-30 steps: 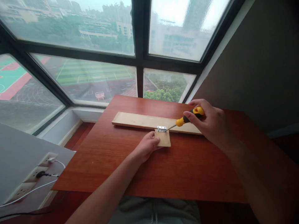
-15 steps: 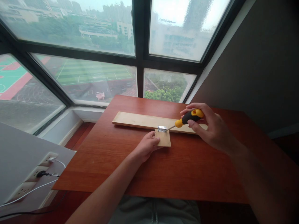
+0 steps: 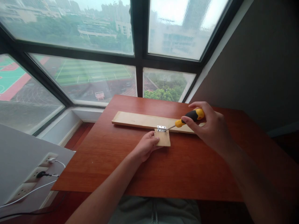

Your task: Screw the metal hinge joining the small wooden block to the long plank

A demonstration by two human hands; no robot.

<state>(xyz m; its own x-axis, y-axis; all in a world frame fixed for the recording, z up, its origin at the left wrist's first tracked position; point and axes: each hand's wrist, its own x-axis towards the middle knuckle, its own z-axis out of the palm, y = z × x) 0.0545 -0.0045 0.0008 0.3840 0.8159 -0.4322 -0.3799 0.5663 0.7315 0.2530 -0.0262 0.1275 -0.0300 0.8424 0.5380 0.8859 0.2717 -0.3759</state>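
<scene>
My left hand (image 3: 148, 144) pinches a small square wooden piece (image 3: 164, 140) by its left side, thumb on top. A silver metal hinge (image 3: 161, 128) lies along the far edge of this piece, with one leaf reaching toward the long wooden board (image 3: 135, 119) behind it. In my right hand (image 3: 210, 127) is a yellow-and-black screwdriver (image 3: 190, 118), gripped at the handle between thumb and fingers. Its shaft slants down to the left, and the tip meets the hinge near its right end. Whether a screw sits under the tip is too small to tell.
A reddish-brown wooden table (image 3: 105, 168) carries the board. Windows (image 3: 93, 74) with dark frames rise beyond its far edge. On the left, a low wall holds power sockets (image 3: 35, 174) with plugs and cables. A grey wall (image 3: 257, 62) stands at the right.
The fingers of my right hand have shifted around the screwdriver handle, which has turned a little. The tip stays on the hinge, and my left hand keeps its hold.
</scene>
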